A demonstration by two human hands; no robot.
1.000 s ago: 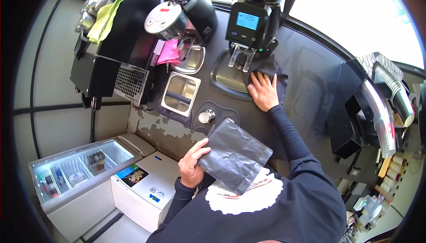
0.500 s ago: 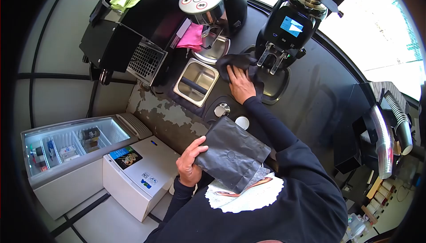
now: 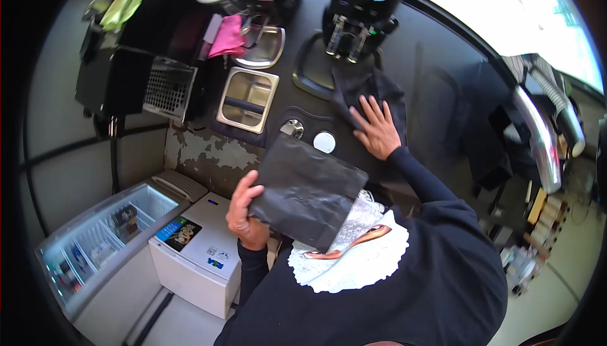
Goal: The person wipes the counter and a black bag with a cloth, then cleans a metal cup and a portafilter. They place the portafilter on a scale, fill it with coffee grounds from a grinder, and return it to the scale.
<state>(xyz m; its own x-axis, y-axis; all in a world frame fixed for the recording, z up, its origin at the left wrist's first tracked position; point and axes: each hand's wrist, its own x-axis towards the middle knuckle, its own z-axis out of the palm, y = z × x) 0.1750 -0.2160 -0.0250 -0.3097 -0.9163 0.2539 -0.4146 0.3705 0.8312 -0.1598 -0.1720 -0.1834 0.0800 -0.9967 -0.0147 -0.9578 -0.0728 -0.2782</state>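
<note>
Pressing flat on a dark cloth (image 3: 367, 90), the right hand (image 3: 377, 132) has its fingers spread wide and grips nothing; cloth lies on the black counter (image 3: 436, 86) just in front of the coffee grinder (image 3: 360, 4), partly over the grinder's tray (image 3: 313, 71). Left hand (image 3: 245, 216) is closed around the lower left edge of a black foil pouch (image 3: 306, 188), thumb on the front face, pouch held against the chest below the counter edge. Left of the grinder: steel knock box (image 3: 246, 99), pink cloth (image 3: 226, 36). Between pouch and grinder: a white round disc (image 3: 324, 142) beside a small metal knob (image 3: 291, 128). Chest freezer (image 3: 101, 238) stands on the floor, well left of the pouch.
</note>
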